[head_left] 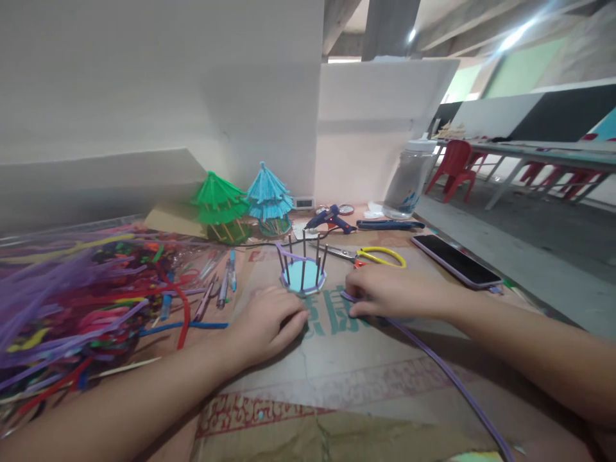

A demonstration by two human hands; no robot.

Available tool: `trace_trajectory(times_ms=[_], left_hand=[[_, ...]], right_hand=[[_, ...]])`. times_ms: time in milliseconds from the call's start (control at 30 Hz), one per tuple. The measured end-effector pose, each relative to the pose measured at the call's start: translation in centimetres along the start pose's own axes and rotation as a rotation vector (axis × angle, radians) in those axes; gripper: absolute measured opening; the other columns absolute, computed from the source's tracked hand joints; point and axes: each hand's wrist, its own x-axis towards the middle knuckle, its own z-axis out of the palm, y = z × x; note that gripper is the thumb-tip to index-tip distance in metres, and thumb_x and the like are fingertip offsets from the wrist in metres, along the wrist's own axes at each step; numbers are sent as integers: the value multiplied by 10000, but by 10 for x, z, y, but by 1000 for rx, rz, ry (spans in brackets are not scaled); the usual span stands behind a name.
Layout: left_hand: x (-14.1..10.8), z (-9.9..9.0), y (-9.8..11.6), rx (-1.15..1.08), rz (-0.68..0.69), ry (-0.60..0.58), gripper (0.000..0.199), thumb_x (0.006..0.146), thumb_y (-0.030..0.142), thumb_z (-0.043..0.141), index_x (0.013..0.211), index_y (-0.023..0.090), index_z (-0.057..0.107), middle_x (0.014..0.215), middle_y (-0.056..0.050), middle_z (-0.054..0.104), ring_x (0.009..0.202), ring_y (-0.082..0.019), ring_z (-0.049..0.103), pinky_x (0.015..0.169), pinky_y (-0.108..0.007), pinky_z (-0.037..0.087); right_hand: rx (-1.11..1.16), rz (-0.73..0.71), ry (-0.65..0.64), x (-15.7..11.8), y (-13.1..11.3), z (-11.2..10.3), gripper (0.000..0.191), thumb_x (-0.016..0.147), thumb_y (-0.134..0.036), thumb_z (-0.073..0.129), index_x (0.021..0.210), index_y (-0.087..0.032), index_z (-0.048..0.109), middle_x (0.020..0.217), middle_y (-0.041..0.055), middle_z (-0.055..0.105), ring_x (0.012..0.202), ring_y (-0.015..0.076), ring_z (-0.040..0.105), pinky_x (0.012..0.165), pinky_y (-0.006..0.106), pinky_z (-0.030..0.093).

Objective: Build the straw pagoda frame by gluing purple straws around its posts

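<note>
My left hand (272,323) rests on the cardboard with loosely bent fingers and nothing visible in it. Just beyond its fingertips stands a small round base (301,274), light blue on top, with several dark upright sticks around it and a purple strip along its rim. In my right hand (378,292), thumb and fingers are closed on a purple pipe cleaner (445,366). Its short end pokes out left of the fingers, and its long tail trails toward the lower right. Behind this hand lie scissors (382,255) with yellow handles.
A pile of colourful pipe cleaners (86,301) spreads across the left. Green (219,199) and blue (268,189) umbrella-roofed models stand behind. A glue gun (332,219), dark blue tool (389,225), phone (455,260) and clear bottle (409,179) line the back and right. Cardboard (289,378) covers the table.
</note>
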Motion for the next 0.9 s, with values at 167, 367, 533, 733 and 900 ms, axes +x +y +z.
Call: trace_trajectory(times_ms=[167, 367, 533, 733, 900], left_hand=[[0, 1, -1, -45, -30, -3, 259, 1002, 292, 467, 867, 183, 659, 821, -46, 711, 773, -198, 615, 743, -337, 418], [2, 3, 6, -148, -54, -22, 253, 1005, 373, 516, 1039, 194, 692, 985, -66, 750, 900, -223, 658, 795, -339, 469], [-1, 9, 10, -140, -54, -32, 271, 1025, 328, 475, 989, 169, 691, 952, -80, 733, 884, -214, 647, 789, -331, 479], [-2, 6, -1, -55, 15, -40, 229, 1008, 351, 541, 982, 183, 695, 912, -66, 719, 868, -206, 635, 774, -323, 466], [0, 2, -6, -59, -21, -16, 179, 977, 355, 606, 1025, 198, 677, 959, -50, 728, 879, -195, 638, 776, -314, 463]], right_hand=[[-47, -71, 95, -5, -13, 19, 175, 953, -266, 554, 837, -188, 659, 836, 85, 703, 746, 214, 631, 652, 301, 370], [1, -247, 108, -7, -42, 32, 173, 1000, -197, 484, 1086, -149, 625, 904, 100, 726, 773, 213, 644, 676, 303, 417], [-24, -415, 221, 1, -43, 49, 225, 1025, -205, 427, 1051, -152, 645, 968, 110, 721, 840, 212, 631, 739, 326, 443], [305, -237, 210, 6, -33, 56, 147, 976, -283, 532, 966, -191, 646, 857, 46, 720, 757, 172, 638, 693, 282, 455], [629, -216, 143, 13, -28, 51, 98, 947, -270, 542, 932, -199, 608, 787, 1, 663, 704, 135, 603, 671, 256, 465]])
